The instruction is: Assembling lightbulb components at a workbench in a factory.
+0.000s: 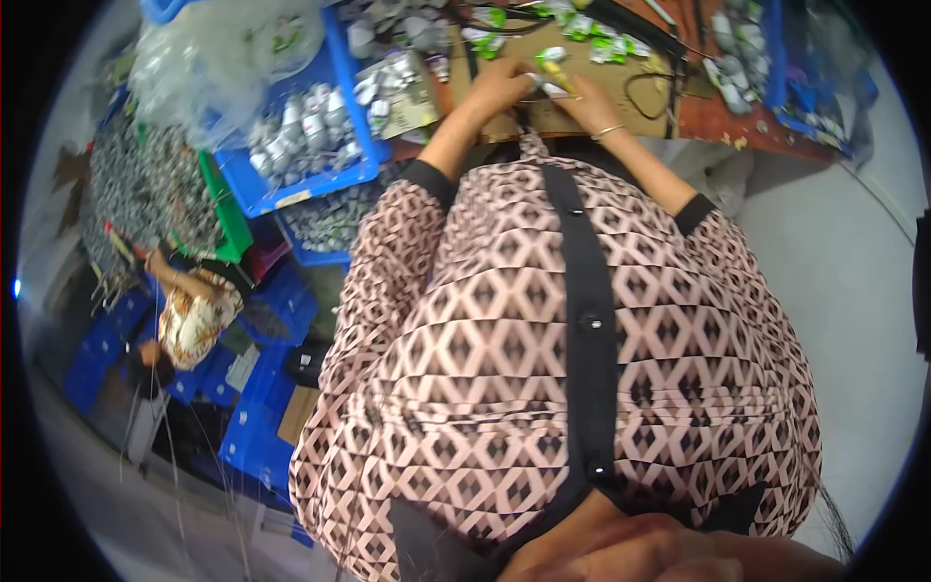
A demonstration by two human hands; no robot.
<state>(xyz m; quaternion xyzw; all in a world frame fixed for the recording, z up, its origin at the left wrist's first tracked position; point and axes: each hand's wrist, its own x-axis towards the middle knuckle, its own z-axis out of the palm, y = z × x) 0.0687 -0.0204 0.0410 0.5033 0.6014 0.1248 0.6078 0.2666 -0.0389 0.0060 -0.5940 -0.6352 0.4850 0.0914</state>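
Note:
My left hand (499, 82) and my right hand (580, 97) meet at the top of the view over a brown cardboard sheet (635, 60) on the work table. Together they hold a small yellow and white part (553, 78), pinched between the fingers of both hands. A thin bracelet sits on my right wrist. Several small green and white packets (593, 29) lie just beyond my hands. My patterned pink and black top fills the middle of the view.
Blue bins (308, 131) with small silver parts stand to the left, beside a clear plastic bag (218, 53). A black cable (648, 85) loops at my right hand. Another person (194, 312) sits among blue crates at far left. Grey floor lies to the right.

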